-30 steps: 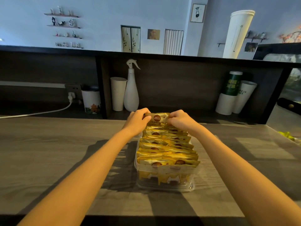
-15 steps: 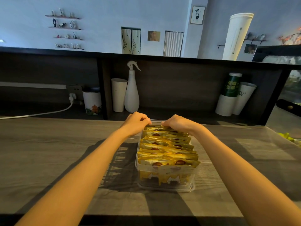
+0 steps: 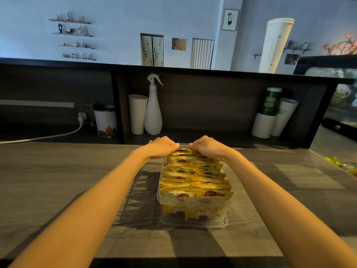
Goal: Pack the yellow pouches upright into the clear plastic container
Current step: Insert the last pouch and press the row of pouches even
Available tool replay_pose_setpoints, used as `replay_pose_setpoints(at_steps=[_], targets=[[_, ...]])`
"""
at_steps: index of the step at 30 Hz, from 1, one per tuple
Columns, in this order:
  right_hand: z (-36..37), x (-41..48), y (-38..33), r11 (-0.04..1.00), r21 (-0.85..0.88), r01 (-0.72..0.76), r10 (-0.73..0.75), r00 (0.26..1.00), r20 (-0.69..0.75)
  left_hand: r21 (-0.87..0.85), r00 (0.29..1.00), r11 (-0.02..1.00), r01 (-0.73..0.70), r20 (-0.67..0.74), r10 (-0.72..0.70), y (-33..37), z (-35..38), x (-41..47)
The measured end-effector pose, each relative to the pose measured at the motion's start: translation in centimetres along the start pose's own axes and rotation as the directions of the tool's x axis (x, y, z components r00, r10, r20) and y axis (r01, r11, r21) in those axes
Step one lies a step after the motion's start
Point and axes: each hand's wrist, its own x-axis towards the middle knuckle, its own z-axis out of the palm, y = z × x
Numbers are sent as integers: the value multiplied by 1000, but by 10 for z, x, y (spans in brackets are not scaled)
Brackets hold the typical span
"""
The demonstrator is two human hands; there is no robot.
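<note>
A clear plastic container (image 3: 193, 223) stands lengthwise on the wooden counter in front of me. It is filled from front to back with several yellow pouches (image 3: 195, 177) standing upright in a row. My left hand (image 3: 162, 147) and my right hand (image 3: 207, 146) sit side by side at the container's far end. Both hands are curled over the top edge of the rearmost pouch and press down on it. The fingertips are hidden behind the knuckles, and most of that pouch is hidden too.
Behind the container a dark shelf holds a white spray bottle (image 3: 153, 115), a white cup (image 3: 137, 114), a printed cup (image 3: 105, 122) and stacked cups (image 3: 264, 122) at the right. A white cable (image 3: 48, 137) runs along the left. Yellow-green items (image 3: 345, 167) lie at the right edge.
A second ago both hands held one pouch raised above the far end of the row. They have lowered it into the container and now press on its top.
</note>
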Motion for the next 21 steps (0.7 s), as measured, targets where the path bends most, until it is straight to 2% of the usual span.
replay_pose_setpoints(at_steps=[11,21], targets=[[4,1,2,999,-32,-8,8,1000,-4,-13,1000,1000,6,-1,-6,0,3,-5],[4,-12,-1,997,9,79,-78,992,-97,-83,987,989,-126,-109,117,8,-1,-25]])
